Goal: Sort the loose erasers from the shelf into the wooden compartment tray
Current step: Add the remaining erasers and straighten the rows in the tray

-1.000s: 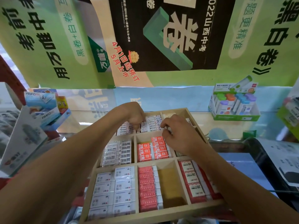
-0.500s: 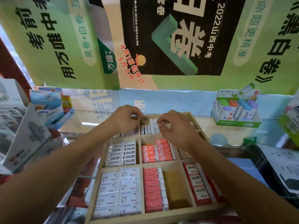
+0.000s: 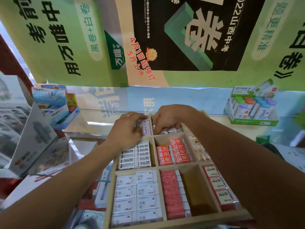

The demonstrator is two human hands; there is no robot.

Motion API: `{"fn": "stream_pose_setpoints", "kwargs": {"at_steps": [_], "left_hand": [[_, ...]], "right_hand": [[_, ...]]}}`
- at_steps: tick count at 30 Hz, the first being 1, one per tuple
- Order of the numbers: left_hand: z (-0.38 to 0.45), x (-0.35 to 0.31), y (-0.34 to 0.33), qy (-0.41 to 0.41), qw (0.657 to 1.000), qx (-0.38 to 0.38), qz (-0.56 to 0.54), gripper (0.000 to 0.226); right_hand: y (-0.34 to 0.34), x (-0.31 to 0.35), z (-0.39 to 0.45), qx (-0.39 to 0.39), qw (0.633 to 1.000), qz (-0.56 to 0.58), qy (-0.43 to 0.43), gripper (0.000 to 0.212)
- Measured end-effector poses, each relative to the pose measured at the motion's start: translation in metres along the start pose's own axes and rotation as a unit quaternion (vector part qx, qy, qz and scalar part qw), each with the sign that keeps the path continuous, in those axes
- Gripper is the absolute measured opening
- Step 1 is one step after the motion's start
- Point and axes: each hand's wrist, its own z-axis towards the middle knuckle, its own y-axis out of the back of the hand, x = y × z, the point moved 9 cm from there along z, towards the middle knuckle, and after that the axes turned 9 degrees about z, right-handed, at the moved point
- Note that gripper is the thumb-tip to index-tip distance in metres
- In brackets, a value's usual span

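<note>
Wooden tray (image 3: 156,164), thin pale dividers, sits near the person; most compartments are packed with small wrapped erasers.

Both hands work the far row. Left hand (image 3: 127,129) curls over a stack of barcode-wrapped erasers (image 3: 146,128) in the far left compartment; grip narrow, apparently pinching them, though motion blur hides the fingertips. Right hand (image 3: 170,118) bends down into the far middle compartment, fingers on a row of white erasers (image 3: 171,130); whether it holds one, cannot tell.

Handling, as judged: light, small rectangular blocks, firm but slightly yielding, glossy film wrap likely slippery. Best taken by the long sides, thumb against fingers.

Other compartments: orange "2B" erasers (image 3: 173,152), red ones (image 3: 171,194), flat white ones (image 3: 137,194). One near compartment (image 3: 194,190) half bare, wood showing.
</note>
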Motion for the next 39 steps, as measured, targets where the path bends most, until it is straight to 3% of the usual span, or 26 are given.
{"fn": "stream_pose_setpoints", "kwargs": {"at_steps": [12, 17, 20, 24, 30, 35, 39], "left_hand": [[-0.003, -0.002, -0.001, -0.006, 1.0, 0.009, 0.024, 0.056], [-0.002, -0.002, -0.001, -0.012, 0.999, 0.007, 0.03, 0.055], [-0.002, -0.002, 0.0, -0.015, 0.999, 0.003, 0.031, 0.055], [-0.002, -0.002, -0.001, -0.016, 0.999, 0.001, 0.034, 0.055], [-0.002, -0.001, -0.002, -0.015, 0.999, 0.004, 0.03, 0.053], [-0.002, -0.002, -0.001, -0.02, 0.999, 0.005, 0.033, 0.052], [-0.002, -0.004, 0.0, -0.022, 0.999, 0.004, 0.035, 0.051]], "right_hand": [[-0.006, 0.002, 0.011, 0.024, 0.999, -0.029, -0.038, 0.014], [-0.002, -0.008, 0.01, 0.02, 0.999, -0.025, -0.032, 0.031], [-0.003, -0.002, 0.012, 0.022, 0.999, -0.03, -0.027, 0.026], [-0.002, 0.004, 0.015, 0.022, 0.998, -0.057, -0.028, 0.037], [-0.002, 0.002, 0.017, 0.024, 0.997, -0.069, -0.027, 0.027], [-0.001, 0.002, 0.018, 0.026, 0.996, -0.08, -0.036, 0.046], [-0.003, 0.002, 0.019, 0.034, 0.995, -0.081, -0.045, 0.046]]}}
